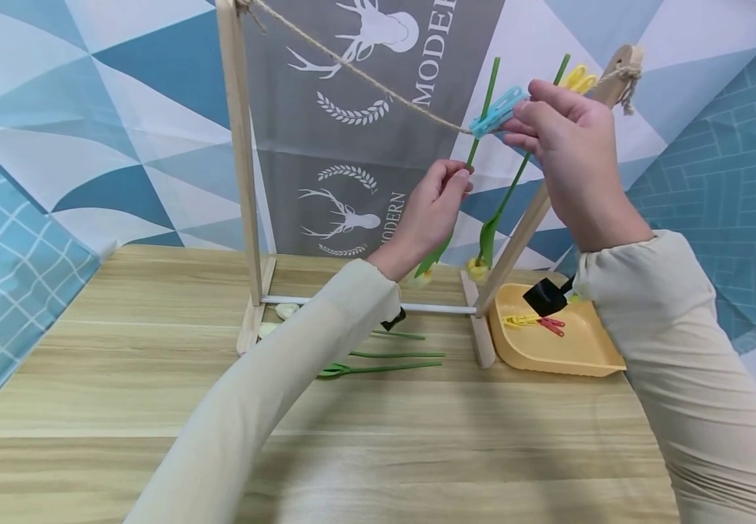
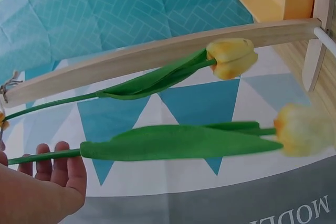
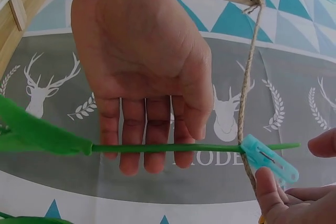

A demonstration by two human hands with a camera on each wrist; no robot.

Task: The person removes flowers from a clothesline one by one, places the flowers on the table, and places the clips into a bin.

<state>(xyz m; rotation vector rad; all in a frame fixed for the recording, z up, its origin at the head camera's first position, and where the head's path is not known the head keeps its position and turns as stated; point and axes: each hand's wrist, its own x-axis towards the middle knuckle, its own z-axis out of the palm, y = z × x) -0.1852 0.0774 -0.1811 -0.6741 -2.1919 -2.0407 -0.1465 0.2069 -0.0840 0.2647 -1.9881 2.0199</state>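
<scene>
Left hand [image 1: 426, 212] curled round green-stemmed yellow tulip [image 2: 184, 143]; right hand [image 1: 574, 156] parted beside blue plastic clothespin [image 1: 499, 113]; weak bite could drop tulip.

The wood-grain table [image 1: 109, 407] bears a wooden frame [image 1: 241, 145], tulips [image 1: 335, 371] and a yellow-orange tray [image 1: 564, 362].

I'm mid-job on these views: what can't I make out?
Held tulip: right wrist view, bloom cut off by left edge.
Yellow clip: head view, partly behind right hand.
Flowers on the table: head view, middles hidden by left sleeve.
Clips in the tray: head view, too small and bunched to count.
</scene>
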